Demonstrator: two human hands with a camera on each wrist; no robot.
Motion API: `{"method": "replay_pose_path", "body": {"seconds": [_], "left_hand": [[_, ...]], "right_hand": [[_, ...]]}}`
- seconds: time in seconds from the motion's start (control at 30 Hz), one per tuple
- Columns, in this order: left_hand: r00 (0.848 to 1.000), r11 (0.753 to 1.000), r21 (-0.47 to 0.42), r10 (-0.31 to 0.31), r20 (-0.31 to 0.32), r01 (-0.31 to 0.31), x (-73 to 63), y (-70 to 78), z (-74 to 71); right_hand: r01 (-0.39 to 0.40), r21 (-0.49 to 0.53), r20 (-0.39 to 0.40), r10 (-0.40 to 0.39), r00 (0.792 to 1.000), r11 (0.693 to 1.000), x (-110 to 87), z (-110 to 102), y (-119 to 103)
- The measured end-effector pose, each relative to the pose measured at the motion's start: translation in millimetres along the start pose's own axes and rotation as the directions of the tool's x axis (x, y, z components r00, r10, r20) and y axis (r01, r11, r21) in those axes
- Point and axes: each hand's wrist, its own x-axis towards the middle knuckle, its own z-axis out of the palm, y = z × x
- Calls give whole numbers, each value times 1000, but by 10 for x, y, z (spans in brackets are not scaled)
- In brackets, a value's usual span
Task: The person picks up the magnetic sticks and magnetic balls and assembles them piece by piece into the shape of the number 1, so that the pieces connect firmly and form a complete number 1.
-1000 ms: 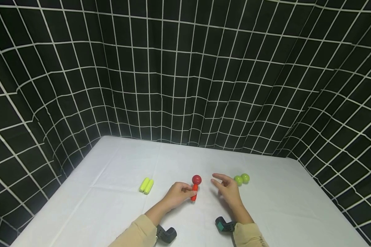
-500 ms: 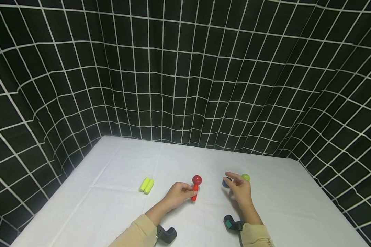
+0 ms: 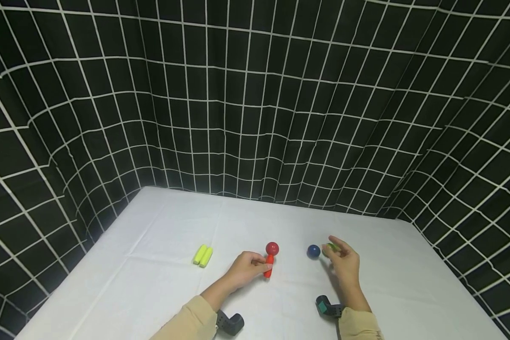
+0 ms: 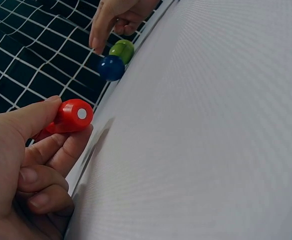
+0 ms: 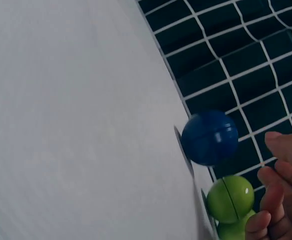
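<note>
My left hand (image 3: 247,269) pinches a short red rod (image 3: 269,266) between thumb and fingers. A red ball (image 3: 272,249) sits at the rod's far end. In the left wrist view the rod's near end (image 4: 82,114) shows a pale round disc. My right hand (image 3: 345,264) hovers by the green balls (image 5: 230,199), thumb and fingers apart and loosely bent. One green ball partly covers another in the right wrist view, and the hand hides most of them in the head view. Left of that hand a blue ball (image 3: 313,251) rests on the table.
Two yellow-green rods (image 3: 203,256) lie side by side on the white table (image 3: 161,293), left of my left hand. Black cloth with a white grid (image 3: 255,104) stands behind and beside the table. Each wrist wears a dark device (image 3: 231,324).
My right hand has moved right, uncovering the blue ball and coming in front of the green balls. The left hand keeps its grip on the red rod, nearly still.
</note>
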Motion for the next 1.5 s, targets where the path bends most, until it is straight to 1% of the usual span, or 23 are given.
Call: {"method": "replay_pose_path", "body": {"seconds": [0.17,0.37,0.53,0.73,0.9,1.07,1.33,1.5], "left_hand": [[1000,1000,3,4,-2,-4,5,5,1],[1000,1000,16,3,-9,-3,8,-6,13],[1000,1000,21,5,-6,-5,8,-17,18],[1000,1000,7,-10,-3,10,7,-13,15],[1000,1000,-3,5,-8,-5,6,-19,19],[1000,1000,2,8,-11,-8,0,-6,18],[1000,1000,13,-8,-6,8,-8,10,8],[1000,1000,14,-3,-3,3,-14,9,6]], "right_hand": [[-31,-60,-15,30,999,998,25,-37,37],[-44,-118,-13,42,999,992,11,-48,55],[-42,-126,-25,39,999,991,0,-40,61],[-51,-157,-50,43,998,986,4,-16,85],[-24,-185,-57,13,998,982,-4,1,109],[-10,-224,-54,-2,999,975,-16,13,121],[-19,-241,-43,8,999,970,-34,10,121],[-18,-246,-34,10,999,969,-38,13,123]]}}
